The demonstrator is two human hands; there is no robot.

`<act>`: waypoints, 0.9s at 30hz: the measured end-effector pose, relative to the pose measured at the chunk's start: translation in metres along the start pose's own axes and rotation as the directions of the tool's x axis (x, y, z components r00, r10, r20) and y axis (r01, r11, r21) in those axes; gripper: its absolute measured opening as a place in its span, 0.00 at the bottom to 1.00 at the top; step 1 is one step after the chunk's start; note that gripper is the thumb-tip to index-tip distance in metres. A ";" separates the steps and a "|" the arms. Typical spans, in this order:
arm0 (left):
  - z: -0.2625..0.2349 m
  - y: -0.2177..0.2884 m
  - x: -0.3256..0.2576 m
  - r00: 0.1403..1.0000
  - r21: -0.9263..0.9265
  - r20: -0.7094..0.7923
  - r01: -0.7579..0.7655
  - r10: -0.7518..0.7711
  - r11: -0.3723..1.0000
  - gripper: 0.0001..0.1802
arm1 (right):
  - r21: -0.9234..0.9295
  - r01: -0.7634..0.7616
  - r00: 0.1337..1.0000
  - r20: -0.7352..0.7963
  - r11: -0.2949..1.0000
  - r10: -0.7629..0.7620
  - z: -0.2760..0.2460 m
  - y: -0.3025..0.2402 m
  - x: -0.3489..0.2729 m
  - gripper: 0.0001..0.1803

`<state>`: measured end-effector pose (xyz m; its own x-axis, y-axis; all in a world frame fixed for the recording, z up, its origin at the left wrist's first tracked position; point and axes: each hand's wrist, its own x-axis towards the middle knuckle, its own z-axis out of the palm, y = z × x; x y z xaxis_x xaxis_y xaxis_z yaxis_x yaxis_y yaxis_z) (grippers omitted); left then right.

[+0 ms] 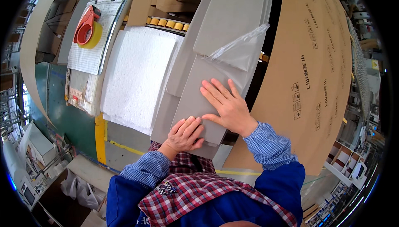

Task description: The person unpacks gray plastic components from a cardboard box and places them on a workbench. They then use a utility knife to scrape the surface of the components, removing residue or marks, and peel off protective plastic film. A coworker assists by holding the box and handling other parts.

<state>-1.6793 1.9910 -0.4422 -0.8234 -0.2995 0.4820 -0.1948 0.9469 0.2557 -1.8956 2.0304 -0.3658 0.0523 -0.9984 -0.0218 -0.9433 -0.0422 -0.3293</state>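
Several grey flat panels lie stacked in front of me, and a smaller grey panel (197, 81) is on top. My right hand (227, 107) rests palm down on this panel, its fingers spread. At the panel's near left edge lies my left hand (185, 135), back up, with its fingers stretched over the surface and close together. Clear plastic film (245, 44) lies wrinkled across the panels beyond my right hand. The undersides of both hands are hidden.
To the left is a stack of white foam sheets (137, 73). Farther left, a red tape dispenser (86, 29) lies on a clipboard (106, 40). A large cardboard sheet (307, 77) spans the right side. Yellow rollers (168, 23) show behind the foam.
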 end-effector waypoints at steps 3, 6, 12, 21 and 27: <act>-0.001 0.001 -0.002 1.000 -0.009 0.018 0.008 -0.008 1.000 0.21 | 0.015 -0.024 0.999 -0.043 1.000 0.025 -0.005 -0.001 -0.006 0.35; -0.001 0.001 -0.005 0.999 -0.015 0.039 0.019 -0.018 1.000 0.22 | 0.014 -0.029 0.981 -0.192 0.999 0.031 -0.008 -0.002 0.004 0.26; 0.000 -0.002 -0.004 0.999 -0.024 0.043 0.009 -0.008 1.000 0.22 | 0.074 -0.289 0.842 -0.454 0.955 0.290 -0.024 0.032 0.102 0.13; 0.000 -0.002 -0.002 0.999 -0.042 0.039 -0.003 0.005 0.999 0.21 | 0.340 -0.351 0.859 -0.254 0.873 0.444 -0.011 0.048 0.113 0.11; -0.002 -0.003 -0.001 0.998 -0.026 0.066 -0.015 0.017 1.000 0.21 | 0.113 -0.288 0.828 -0.470 0.951 0.306 -0.008 0.023 0.108 0.09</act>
<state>-1.6767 1.9885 -0.4415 -0.8598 -0.2753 0.4300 -0.1683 0.9479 0.2705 -1.9145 1.9215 -0.3680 -0.3996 -0.8574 0.3244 -0.8751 0.2514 -0.4134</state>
